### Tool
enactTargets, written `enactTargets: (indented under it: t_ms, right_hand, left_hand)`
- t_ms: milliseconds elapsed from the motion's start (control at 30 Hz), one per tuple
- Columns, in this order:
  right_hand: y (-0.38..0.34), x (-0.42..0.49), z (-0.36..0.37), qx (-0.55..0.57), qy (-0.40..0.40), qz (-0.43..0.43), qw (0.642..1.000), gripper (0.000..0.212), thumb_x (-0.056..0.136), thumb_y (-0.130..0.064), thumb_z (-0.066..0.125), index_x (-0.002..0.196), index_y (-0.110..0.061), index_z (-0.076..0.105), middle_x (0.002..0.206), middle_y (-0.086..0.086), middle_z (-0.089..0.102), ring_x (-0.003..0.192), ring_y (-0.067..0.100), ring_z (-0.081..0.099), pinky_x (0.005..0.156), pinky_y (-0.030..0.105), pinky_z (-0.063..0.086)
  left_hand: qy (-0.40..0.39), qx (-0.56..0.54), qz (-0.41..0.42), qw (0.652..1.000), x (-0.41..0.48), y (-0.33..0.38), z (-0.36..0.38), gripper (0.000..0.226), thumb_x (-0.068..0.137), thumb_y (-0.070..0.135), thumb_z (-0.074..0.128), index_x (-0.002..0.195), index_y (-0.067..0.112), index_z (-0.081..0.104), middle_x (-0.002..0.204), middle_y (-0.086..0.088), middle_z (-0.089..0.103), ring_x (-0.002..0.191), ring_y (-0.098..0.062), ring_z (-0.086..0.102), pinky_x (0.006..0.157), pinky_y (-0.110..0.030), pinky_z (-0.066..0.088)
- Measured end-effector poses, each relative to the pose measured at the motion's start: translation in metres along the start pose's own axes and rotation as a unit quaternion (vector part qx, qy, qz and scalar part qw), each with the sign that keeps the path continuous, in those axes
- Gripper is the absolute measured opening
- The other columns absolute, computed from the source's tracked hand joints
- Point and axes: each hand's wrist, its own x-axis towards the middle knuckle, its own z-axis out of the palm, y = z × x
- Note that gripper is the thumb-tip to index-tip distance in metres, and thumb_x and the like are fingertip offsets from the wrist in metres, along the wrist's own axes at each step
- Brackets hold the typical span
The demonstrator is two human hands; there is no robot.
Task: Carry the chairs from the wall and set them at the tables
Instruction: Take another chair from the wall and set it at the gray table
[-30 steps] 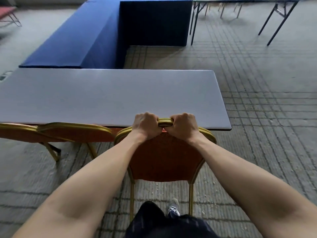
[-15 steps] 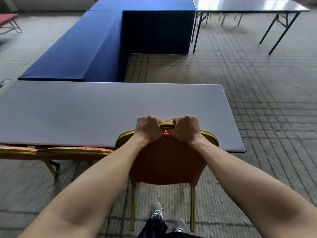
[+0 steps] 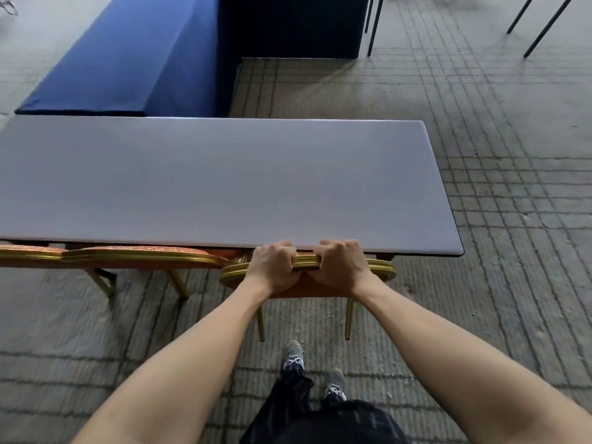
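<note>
A gold-framed chair (image 3: pixel 381 271) with an orange back stands at the near edge of the long grey table (image 3: pixel 211 184), near its right end. My left hand (image 3: pixel 272 267) and my right hand (image 3: pixel 341 265) both grip the gold handle at the top of the chair's back, side by side. The seat is hidden under the tabletop; two gold rear legs show below my wrists. Two more matching chairs (image 3: pixel 141 256) stand tucked in along the same edge to the left.
Blue-draped tables (image 3: pixel 137 59) form an L shape beyond the grey table. Black folding-table legs (image 3: pixel 373 24) stand at the far right. Grey carpet with a line pattern spreads to the right and behind. My feet (image 3: pixel 293 352) stand just behind the chair.
The chair has moved forward toward the table, its back now close to the table's edge. My view has come nearer and tilted down. Both hands keep their grip.
</note>
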Motion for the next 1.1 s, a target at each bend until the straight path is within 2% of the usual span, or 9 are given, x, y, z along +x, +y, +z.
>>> enactTargets:
  t_ms: [233,433,533,633,733,800,933,1033,1100]
  right_hand:
    - [-0.007,-0.028,0.022,-0.025,-0.054,-0.036,0.998,0.036,0.068,-0.050,0.073,0.063,-0.015,0.064,0.070,0.002,0.063,0.060,0.025,0.063,0.050,0.032,0.048]
    - [-0.026,-0.039,0.016,0.021,-0.193,0.017,0.981,0.036,0.082,-0.054,0.062,0.082,-0.018,0.067,0.105,0.002,0.070,0.085,0.027,0.069,0.074,0.036,0.052]
    - [-0.035,-0.042,0.013,0.015,-0.253,0.051,0.966,0.032,0.079,-0.058,0.062,0.076,-0.026,0.061,0.093,0.002,0.071,0.083,0.028,0.067,0.074,0.036,0.050]
    - [-0.041,-0.059,0.015,0.046,-0.281,0.096,0.954,0.025,0.077,-0.053,0.062,0.073,-0.029,0.056,0.088,0.001,0.071,0.081,0.027,0.065,0.074,0.035,0.052]
    - [-0.047,-0.082,0.021,0.075,-0.274,0.103,0.953,0.017,0.078,-0.044,0.063,0.077,-0.027,0.061,0.085,-0.002,0.071,0.077,0.022,0.066,0.071,0.033,0.053]
    - [-0.052,-0.094,0.026,0.081,-0.264,0.104,0.955,0.016,0.078,-0.041,0.065,0.084,-0.026,0.066,0.085,-0.004,0.071,0.076,0.019,0.066,0.068,0.030,0.051]
    - [-0.063,-0.118,0.040,0.069,-0.265,0.095,0.957,0.022,0.076,-0.043,0.062,0.088,-0.025,0.066,0.088,-0.004,0.071,0.077,0.021,0.066,0.069,0.032,0.052]
    - [-0.058,-0.120,0.043,0.064,-0.234,0.082,0.967,0.024,0.076,-0.043,0.060,0.089,-0.025,0.066,0.088,-0.002,0.073,0.076,0.023,0.067,0.070,0.034,0.052]
    - [-0.056,-0.116,0.041,0.073,-0.232,0.072,0.967,0.022,0.076,-0.041,0.060,0.090,-0.025,0.066,0.086,-0.001,0.073,0.075,0.024,0.067,0.070,0.035,0.054]
  left_hand:
    - [-0.050,-0.016,-0.026,0.998,-0.032,0.003,0.015,0.021,0.078,0.040,0.061,0.080,0.020,0.068,0.092,0.004,0.070,0.081,-0.024,0.066,0.072,-0.033,0.048]
    - [-0.092,-0.022,-0.019,0.995,-0.050,-0.004,0.022,0.036,0.075,0.056,0.066,0.076,0.020,0.063,0.084,0.003,0.069,0.076,-0.023,0.063,0.067,-0.032,0.041]
    - [-0.091,-0.031,-0.010,0.995,-0.059,-0.010,0.027,0.043,0.075,0.065,0.062,0.077,0.022,0.064,0.083,0.004,0.071,0.076,-0.022,0.065,0.069,-0.033,0.047]
    - [-0.128,-0.033,0.011,0.991,-0.072,-0.007,0.035,0.034,0.081,0.055,0.056,0.086,0.023,0.067,0.094,0.003,0.073,0.087,-0.025,0.068,0.077,-0.036,0.052]
    - [-0.181,-0.056,0.038,0.981,-0.085,-0.004,0.044,0.030,0.082,0.045,0.057,0.098,0.025,0.073,0.126,0.007,0.068,0.106,-0.023,0.066,0.091,-0.036,0.052]
    - [-0.224,-0.076,0.045,0.970,-0.091,-0.006,0.046,0.028,0.078,0.040,0.060,0.097,0.026,0.075,0.137,0.013,0.060,0.108,-0.020,0.065,0.091,-0.031,0.051]
    - [-0.307,-0.130,0.036,0.942,-0.104,-0.011,0.057,0.038,0.066,0.038,0.057,0.098,0.025,0.074,0.128,0.010,0.065,0.087,-0.015,0.067,0.074,-0.022,0.048]
    - [-0.292,-0.165,0.021,0.942,-0.105,-0.008,0.057,0.042,0.068,0.029,0.060,0.108,0.025,0.072,0.104,0.008,0.072,0.059,-0.002,0.057,0.056,-0.013,0.040]
    - [-0.284,-0.193,0.002,0.939,-0.104,-0.007,0.054,0.041,0.070,0.024,0.062,0.109,0.024,0.073,0.097,0.009,0.072,0.051,0.006,0.053,0.049,-0.006,0.034]
